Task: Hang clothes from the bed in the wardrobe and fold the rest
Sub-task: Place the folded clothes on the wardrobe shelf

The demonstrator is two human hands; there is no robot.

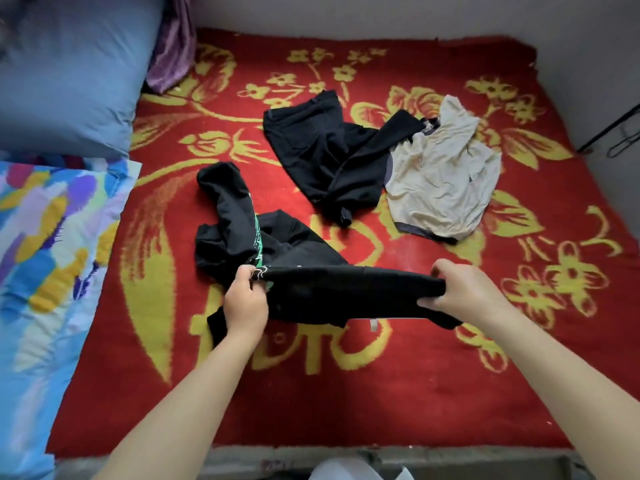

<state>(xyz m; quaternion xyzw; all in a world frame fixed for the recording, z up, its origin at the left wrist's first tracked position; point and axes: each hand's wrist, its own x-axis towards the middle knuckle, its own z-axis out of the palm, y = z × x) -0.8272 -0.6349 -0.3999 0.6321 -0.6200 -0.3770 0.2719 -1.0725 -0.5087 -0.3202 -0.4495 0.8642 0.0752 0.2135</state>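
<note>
Now I hold the black cotton top with green print (pixel 277 258) low in the frame's centre, my left hand (pixel 245 299) pinching one end of its stretched edge and my right hand (pixel 460 289) gripping the other, above the red and yellow flowered bed blanket (pixel 346 393). To fold it well, I judge I should keep that edge taut, shake out the bunched part lying on the blanket at centre left, then lay it flat.
</note>
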